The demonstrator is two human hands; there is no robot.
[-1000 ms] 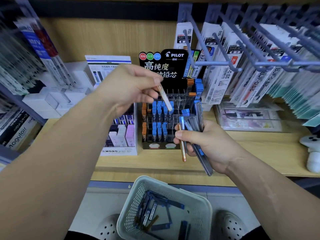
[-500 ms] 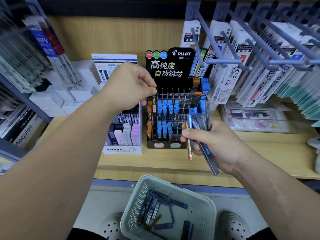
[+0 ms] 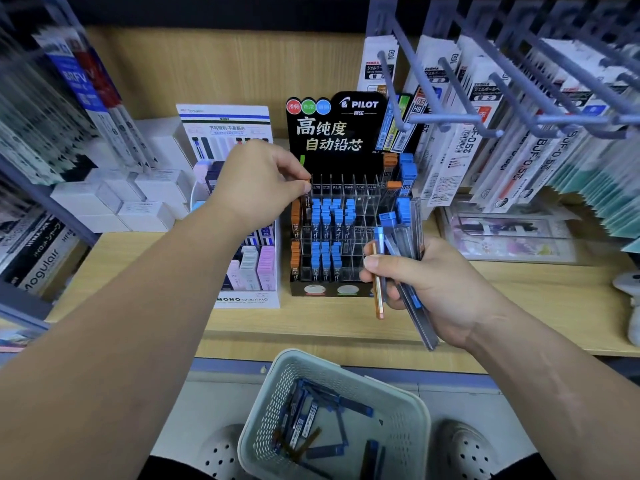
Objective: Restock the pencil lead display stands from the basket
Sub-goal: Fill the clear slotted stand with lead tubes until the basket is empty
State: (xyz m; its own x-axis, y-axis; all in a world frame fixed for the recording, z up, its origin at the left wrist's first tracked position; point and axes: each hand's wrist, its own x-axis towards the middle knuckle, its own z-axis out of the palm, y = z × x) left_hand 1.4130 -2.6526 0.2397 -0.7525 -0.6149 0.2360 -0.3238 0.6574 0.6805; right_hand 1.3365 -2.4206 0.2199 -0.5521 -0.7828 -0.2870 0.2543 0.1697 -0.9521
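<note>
Plastic, light, stiff, slick: lead cases (image 3: 403, 233) fanned in right hand (image 3: 433, 289), clamped between thumb and curled fingers, just in front of display stand (image 3: 346, 216). Long axes near upright, blue caps up, leaning away. Left hand (image 3: 259, 181) pinching orange-capped case (image 3: 307, 182) at stand's top-left slot, body mostly hidden. More cases lying flat, crisscrossed, in basket (image 3: 412, 407) below shelf (image 3: 519, 306). Best pinched near cap; easily dropped.

One basket (image 3: 266, 420). Two display stands: Pilot stand (image 3: 332, 133), Mono graph stand (image 3: 247, 299). Two hands: left hand (image 3: 256, 181), right hand (image 3: 433, 289).
</note>
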